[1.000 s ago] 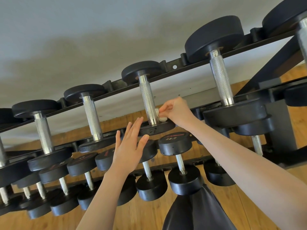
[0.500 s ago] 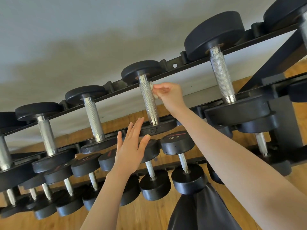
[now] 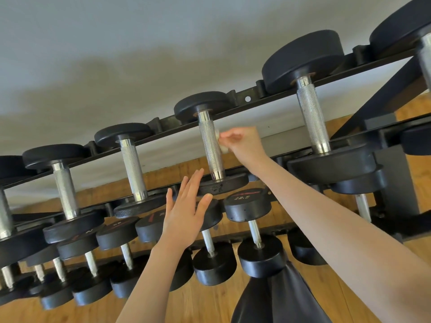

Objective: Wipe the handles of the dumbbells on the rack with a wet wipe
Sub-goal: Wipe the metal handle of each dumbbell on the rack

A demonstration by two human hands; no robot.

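Knurled steel fills the centre of the head view, where the right hand [image 3: 242,145] pinches a small white wet wipe [image 3: 220,142] against the right side of a dumbbell handle [image 3: 210,148] on the top tier of the rack [image 3: 286,88]. The fingers are curled round the wad, which sits about halfway along the grip, touching the metal. The left hand [image 3: 186,213], lower centre of the frame, is spread flat with straight fingers and holds nothing; its fingertips reach the edge of the near weight head [image 3: 221,184] of the same dumbbell, seemingly to steady it, though firm contact cannot be confirmed. More dumbbells run to the left and right along the top tier, and smaller ones, one marked 22.5 [image 3: 247,202], sit on the tier below, above a wooden floor [image 3: 210,304] in the lower part of the frame.

Judged from this view, the wipe covers only one side of the grip, so doing the step well means wrapping the wipe further round the handle and running it the full length, from the upper collar down to the lower one, with enough pressure to work into the knurling. Turning the wrist, or rolling the dumbbell slightly with the steadying hand, would reach the far side. The handles to either side look untouched for now
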